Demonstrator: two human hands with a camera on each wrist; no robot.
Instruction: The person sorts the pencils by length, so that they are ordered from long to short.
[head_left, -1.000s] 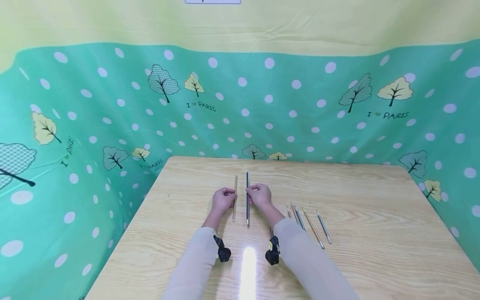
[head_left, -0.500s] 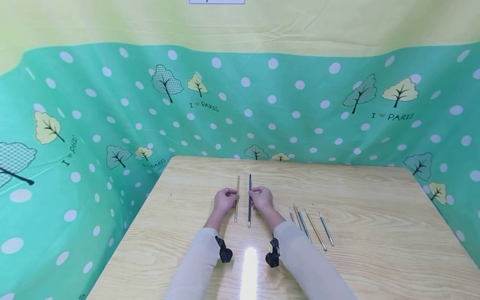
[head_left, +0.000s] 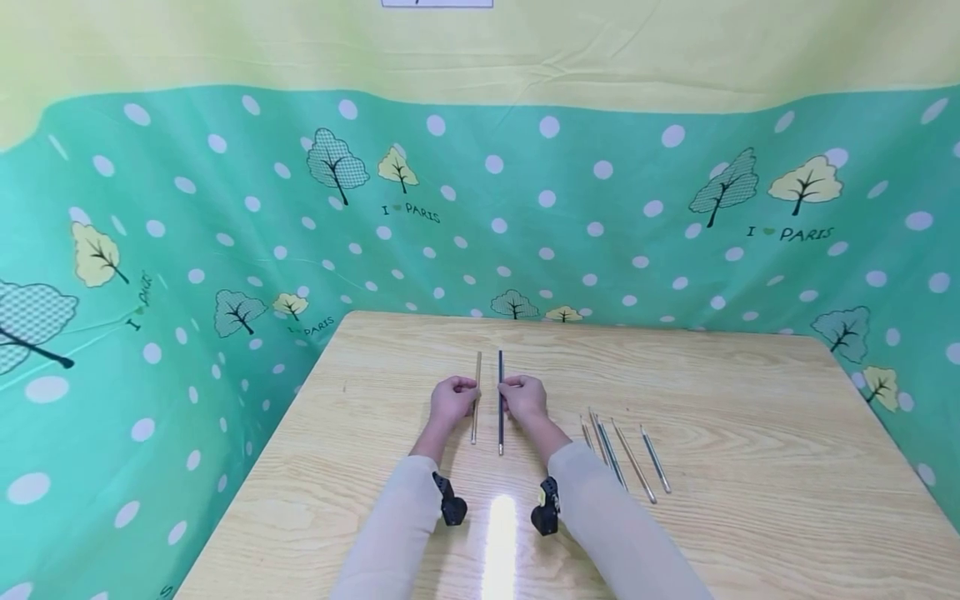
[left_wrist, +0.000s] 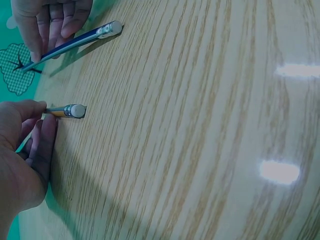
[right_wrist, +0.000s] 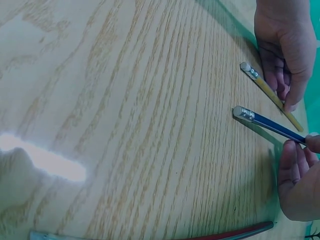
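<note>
In the head view my left hand (head_left: 452,402) pinches a yellow pencil (head_left: 475,429) between thumb and fingers. The left wrist view shows that pencil's white eraser end (left_wrist: 77,110) pointing toward the camera. My right hand (head_left: 527,398) pinches a dark blue pencil (head_left: 501,427), which also has a pale eraser and a silver ferrule (right_wrist: 245,114). Both pencils lie nearly parallel, a small gap apart, eraser ends toward me. The blue one's eraser end reaches a bit nearer to me. The fingers hide part of each pencil's length.
Several more pencils (head_left: 633,460) lie loosely spread on the wooden table (head_left: 750,467), right of my right forearm. A red pencil (right_wrist: 225,235) runs along the bottom of the right wrist view. Behind the table hangs a green dotted cloth (head_left: 450,225).
The head view has shifted slightly, so everything sits a little further right in it. Both hands keep their pinch, and the gap between the two held pencils looks unchanged.
</note>
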